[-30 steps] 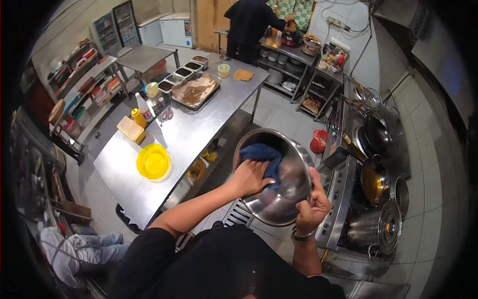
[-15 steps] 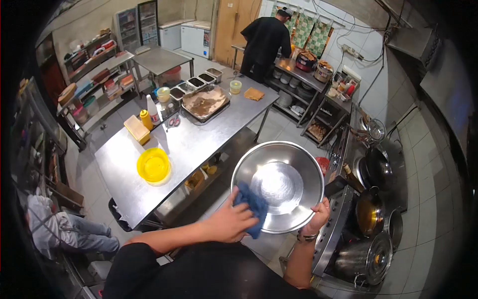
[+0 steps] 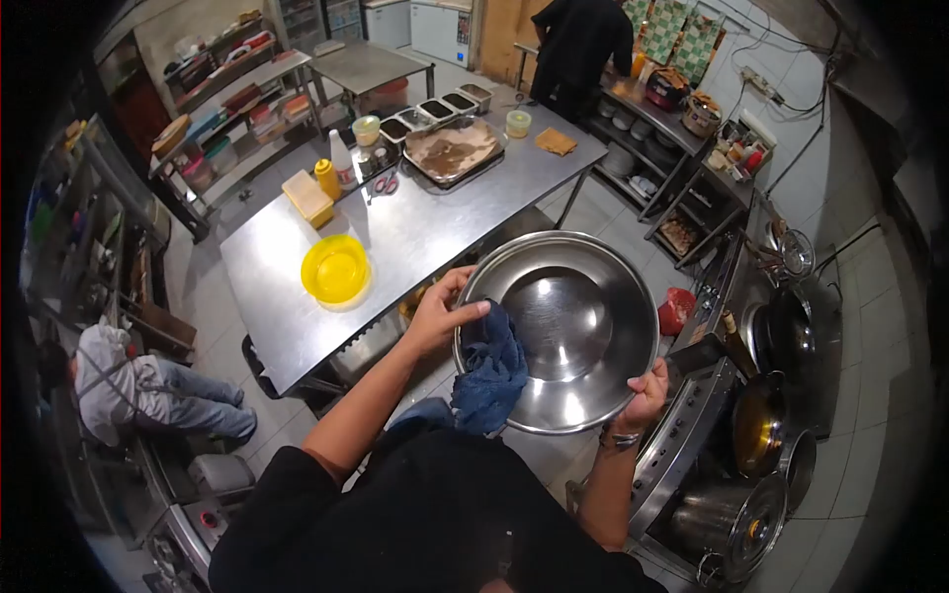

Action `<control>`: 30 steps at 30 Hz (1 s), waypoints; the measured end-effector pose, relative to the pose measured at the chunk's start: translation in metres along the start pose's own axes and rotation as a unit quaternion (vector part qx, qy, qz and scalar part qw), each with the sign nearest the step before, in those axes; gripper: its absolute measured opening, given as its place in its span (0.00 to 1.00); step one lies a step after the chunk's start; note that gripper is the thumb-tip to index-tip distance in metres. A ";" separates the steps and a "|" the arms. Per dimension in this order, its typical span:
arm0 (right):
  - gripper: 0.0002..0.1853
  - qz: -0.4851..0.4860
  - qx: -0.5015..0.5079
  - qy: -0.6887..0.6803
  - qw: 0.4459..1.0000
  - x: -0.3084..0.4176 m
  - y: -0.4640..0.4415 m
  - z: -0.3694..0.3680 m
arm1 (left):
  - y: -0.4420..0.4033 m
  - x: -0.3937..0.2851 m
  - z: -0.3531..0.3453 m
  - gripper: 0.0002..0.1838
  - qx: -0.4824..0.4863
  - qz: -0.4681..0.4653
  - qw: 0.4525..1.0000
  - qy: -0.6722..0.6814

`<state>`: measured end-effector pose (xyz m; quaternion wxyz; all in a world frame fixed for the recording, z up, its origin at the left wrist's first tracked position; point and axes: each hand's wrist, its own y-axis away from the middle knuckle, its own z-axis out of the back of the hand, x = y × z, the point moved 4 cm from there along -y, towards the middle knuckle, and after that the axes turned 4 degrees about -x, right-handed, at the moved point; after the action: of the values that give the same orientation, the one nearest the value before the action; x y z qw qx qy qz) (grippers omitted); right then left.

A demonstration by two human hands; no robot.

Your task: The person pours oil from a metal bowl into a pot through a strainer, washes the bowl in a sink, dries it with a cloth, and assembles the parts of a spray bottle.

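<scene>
A large stainless steel mixing bowl (image 3: 563,316) is held up in front of my body, its shiny inside facing me. My left hand (image 3: 442,314) is closed on the bowl's left rim, with the thumb pressing a blue cloth (image 3: 491,374) against the edge. The cloth hangs down over the rim and part of the inside. On the lower right, my right hand (image 3: 647,393) grips the rim, thumb inside and fingers mostly hidden behind it.
On the steel table (image 3: 435,229) are a yellow bowl (image 3: 336,269), a mustard-coloured bottle (image 3: 327,179), scissors and a brown-smeared tray (image 3: 452,148). At right stands a stove (image 3: 682,435) with pots and an oil-filled wok (image 3: 758,440). One person (image 3: 583,44) works at the back, another (image 3: 148,381) at left.
My left hand has gone from pressing the cloth on the bowl's lower left side to gripping the left rim with the cloth. The bowl is tilted differently, and the view has shifted.
</scene>
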<state>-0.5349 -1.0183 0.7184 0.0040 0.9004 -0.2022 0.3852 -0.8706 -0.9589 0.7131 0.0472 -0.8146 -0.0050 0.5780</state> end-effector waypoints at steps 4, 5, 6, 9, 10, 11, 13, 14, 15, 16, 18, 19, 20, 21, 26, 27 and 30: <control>0.23 0.167 -0.044 0.595 0.785 -0.013 -0.016 -0.011 | -0.001 0.030 0.001 0.20 -0.101 0.092 0.986 0.090; 0.27 0.228 -0.041 0.699 0.676 -0.016 -0.004 -0.038 | -0.008 0.040 0.005 0.23 -0.129 0.072 0.984 0.102; 0.31 0.285 -0.041 0.784 0.550 -0.023 0.008 -0.061 | -0.011 0.048 0.004 0.15 -0.185 0.025 0.980 0.074; 0.33 0.032 0.355 0.663 0.658 -0.105 0.022 -0.072 | -0.022 0.061 -0.002 0.10 -0.192 -0.037 0.981 -0.001; 0.31 -0.100 0.412 0.584 0.692 -0.144 0.026 -0.064 | -0.022 0.047 -0.012 0.14 -0.187 -0.070 0.978 -0.069; 0.31 -0.205 0.375 0.556 0.712 -0.160 0.027 -0.072 | -0.022 0.034 -0.022 0.19 -0.185 -0.103 0.968 -0.134; 0.29 -0.197 0.383 0.460 0.777 -0.211 0.018 -0.045 | -0.036 0.035 -0.040 0.24 -0.121 -0.194 0.962 -0.151; 0.26 -0.244 0.311 0.353 0.848 -0.232 0.012 -0.038 | -0.046 0.028 -0.044 0.23 -0.111 -0.188 0.964 -0.154; 0.24 -0.205 0.350 0.470 0.784 -0.205 0.002 -0.068 | -0.060 0.019 -0.045 0.23 -0.096 -0.190 0.965 -0.154; 0.23 -0.100 0.359 0.517 0.770 -0.221 -0.006 -0.054 | -0.075 0.017 -0.043 0.24 -0.099 -0.204 0.962 -0.154; 0.24 0.142 0.508 0.599 0.602 -0.243 -0.026 -0.039 | -0.105 0.007 -0.028 0.24 -0.141 -0.228 0.948 -0.174; 0.22 0.068 0.435 0.594 0.674 -0.212 -0.041 -0.063 | -0.119 0.007 -0.014 0.22 -0.189 -0.192 0.954 -0.132; 0.21 0.131 0.432 0.661 0.599 -0.188 -0.058 -0.080 | -0.132 -0.005 -0.004 0.22 -0.199 -0.189 0.955 -0.114; 0.20 0.193 0.424 0.718 0.517 -0.170 -0.085 -0.091 | -0.145 0.000 0.012 0.21 -0.183 -0.169 0.961 -0.120; 0.17 0.209 0.035 0.693 0.689 -0.117 -0.240 -0.067 | -0.178 -0.017 0.030 0.14 -0.168 -0.132 0.967 -0.137; 0.15 0.153 -0.091 0.653 0.736 -0.104 -0.254 -0.076 | -0.183 -0.014 0.028 0.14 -0.171 -0.133 0.967 -0.136; 0.16 0.090 0.137 0.352 0.922 -0.101 -0.253 -0.160 | -0.197 -0.017 0.007 0.11 -0.121 -0.187 0.964 -0.147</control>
<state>-0.6156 -0.7232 0.7981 -0.0826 0.6767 -0.2131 0.6999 -0.8739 -0.7633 0.7430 0.0547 -0.7051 -0.2340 0.6672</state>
